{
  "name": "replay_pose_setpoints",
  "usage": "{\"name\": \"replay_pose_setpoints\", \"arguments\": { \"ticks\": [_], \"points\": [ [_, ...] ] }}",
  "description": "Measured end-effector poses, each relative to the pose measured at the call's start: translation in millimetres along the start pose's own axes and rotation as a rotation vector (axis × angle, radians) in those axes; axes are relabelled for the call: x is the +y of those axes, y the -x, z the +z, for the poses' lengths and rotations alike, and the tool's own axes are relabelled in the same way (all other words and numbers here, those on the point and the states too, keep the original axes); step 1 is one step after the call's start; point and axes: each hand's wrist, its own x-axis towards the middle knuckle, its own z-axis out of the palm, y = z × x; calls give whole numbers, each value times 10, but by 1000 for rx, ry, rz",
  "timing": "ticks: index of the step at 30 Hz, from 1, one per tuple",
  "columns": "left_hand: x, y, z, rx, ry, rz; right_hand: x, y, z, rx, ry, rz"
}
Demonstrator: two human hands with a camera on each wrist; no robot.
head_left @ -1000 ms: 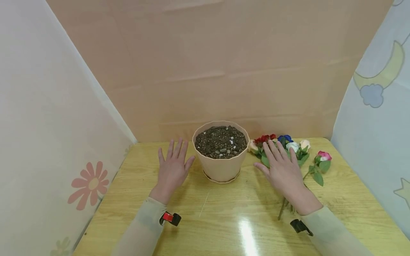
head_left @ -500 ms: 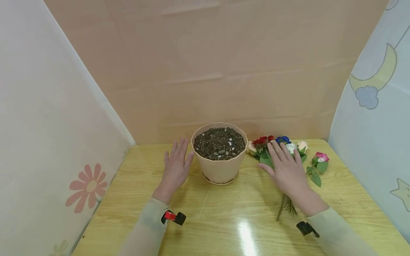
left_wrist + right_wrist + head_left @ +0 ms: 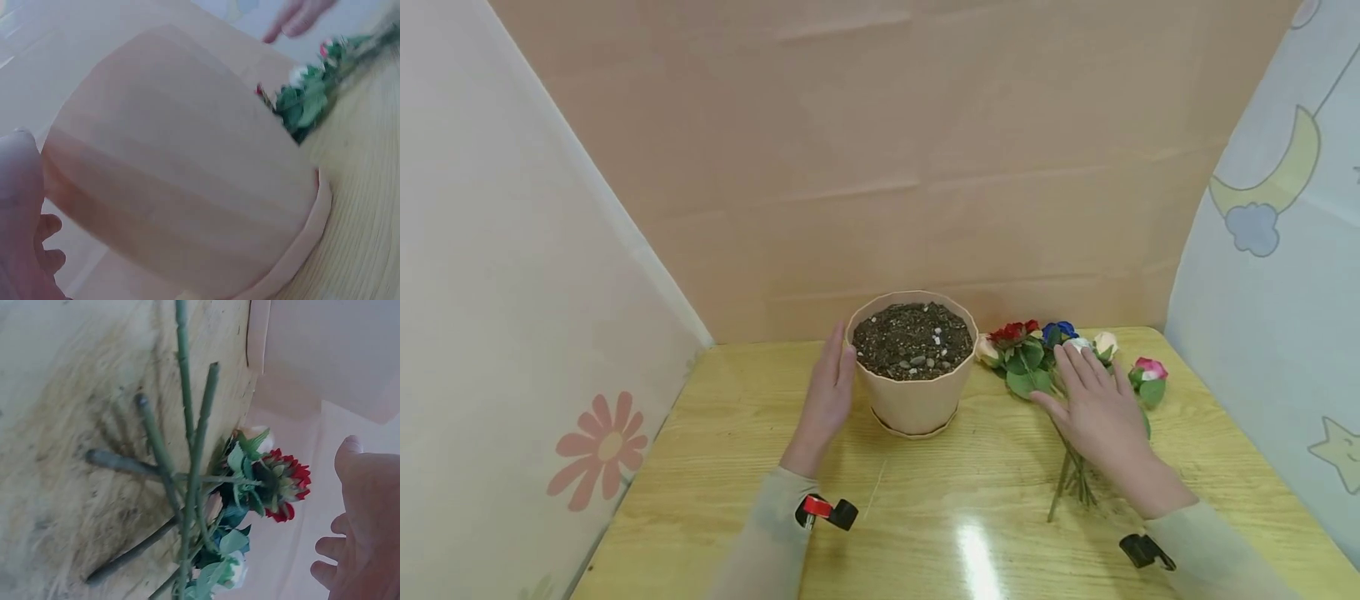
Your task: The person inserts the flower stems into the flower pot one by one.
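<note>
A beige flower pot filled with dark soil stands on its saucer. At its left side is my left hand, fingers straight and close together. In the left wrist view the thumb lies by the rim of the pot; whether it touches cannot be told. My right hand hovers, fingers extended and holding nothing, over a bunch of artificial flowers. A red bloom, a blue one and pale ones show past it. The bare stems cross each other on the table in the right wrist view.
A separate pink-and-white rose lies at the right of the bunch. The wooden table meets a tan backdrop behind the pot. Patterned cloth walls rise at left and right.
My left hand has moved right to the pot's side and turned edge-on. The right hand has shifted slightly right over the flowers, uncovering more leaves. The pot stays on the table.
</note>
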Motion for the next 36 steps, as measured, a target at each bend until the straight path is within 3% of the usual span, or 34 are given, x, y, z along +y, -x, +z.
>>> {"name": "replay_pose_setpoints", "arguments": {
  "ticks": [5, 19, 36],
  "points": [
    [27, -7, 97, -2, 144, -84, 63, 30, 41, 51, 2, -11],
    [37, 12, 263, 43, 311, -191, 94, 64, 196, 102, 13, -10],
    [-37, 5, 318, 59, 363, -176, 93, -29, 327, 14, -131, 77]
  ]
}}
